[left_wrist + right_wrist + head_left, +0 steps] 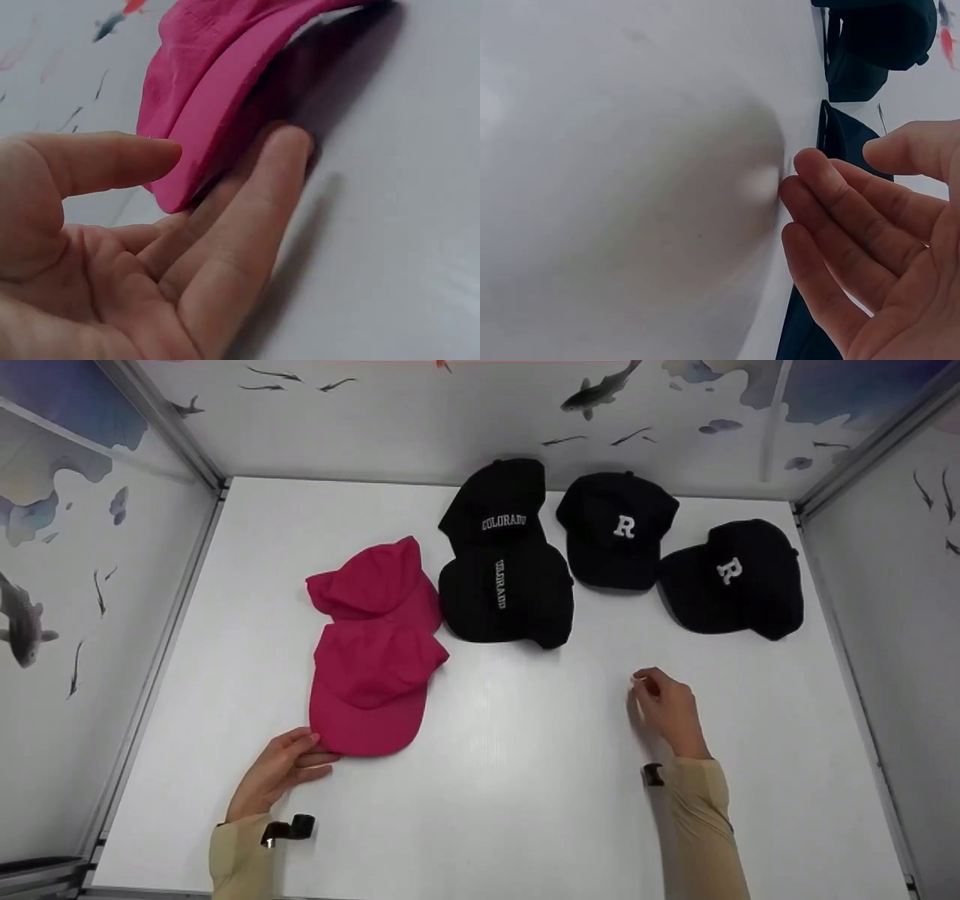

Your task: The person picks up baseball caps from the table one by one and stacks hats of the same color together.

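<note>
My left hand (279, 769) is at the brim of the nearer pink cap (371, 675). In the left wrist view the thumb lies against the upper side of the brim (217, 112), and the other fingers (247, 225) reach beneath it, partly hidden. A second pink cap (367, 581) adjoins it behind. My right hand (670, 712) hovers over the white table, its fingers loosely bent and holding nothing. Nearest to it are two black caps with a white R, one upright (619, 559) and one turned sideways (772, 585).
Two black COLORADO caps, one at the back (499, 495) and one in front of it (536, 592), lie between the pink caps and the R caps. White panels with painted fish wall the table (517, 780) at the back and sides.
</note>
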{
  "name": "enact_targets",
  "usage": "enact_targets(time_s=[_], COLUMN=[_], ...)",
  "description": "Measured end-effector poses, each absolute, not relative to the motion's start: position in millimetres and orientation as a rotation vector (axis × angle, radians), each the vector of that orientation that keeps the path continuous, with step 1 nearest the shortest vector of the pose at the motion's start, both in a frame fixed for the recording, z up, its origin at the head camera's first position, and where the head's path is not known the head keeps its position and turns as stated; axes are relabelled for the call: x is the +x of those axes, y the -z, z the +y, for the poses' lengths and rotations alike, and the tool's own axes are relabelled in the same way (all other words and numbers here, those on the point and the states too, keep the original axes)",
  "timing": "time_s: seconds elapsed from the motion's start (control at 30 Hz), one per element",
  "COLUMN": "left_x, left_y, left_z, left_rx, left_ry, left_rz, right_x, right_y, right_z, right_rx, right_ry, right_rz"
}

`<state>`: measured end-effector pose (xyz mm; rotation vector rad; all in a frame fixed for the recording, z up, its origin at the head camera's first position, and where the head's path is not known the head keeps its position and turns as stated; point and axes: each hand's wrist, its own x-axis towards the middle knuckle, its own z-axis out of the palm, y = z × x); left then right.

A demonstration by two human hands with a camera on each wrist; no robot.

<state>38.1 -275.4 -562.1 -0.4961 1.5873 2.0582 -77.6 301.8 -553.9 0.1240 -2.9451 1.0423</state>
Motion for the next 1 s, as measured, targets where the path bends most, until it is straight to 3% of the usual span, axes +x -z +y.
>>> enact_targets(time_s=[0.4, 0.8, 1.0], left_x=[6.7, -94.6, -146.6], left_y=[521.0, 466.7, 457.9], left_z=[-283.5, -255.8, -253.0], left_rx=[-0.478, -0.304, -0.310], left_ry=[-1.591, -1.513, -1.572], left_rz=[2.144, 2.397, 2.342], right_x=[-79.3, -78.5, -75.2], right_y=[554.1, 532.8, 530.6], right_z=[300.9, 298.4, 289.9], right_rx=[0.158, 0.097, 0.122], right_ry=[-0.983, -1.018, -0.900], right_rz=[-2.941, -3.185, -3.210])
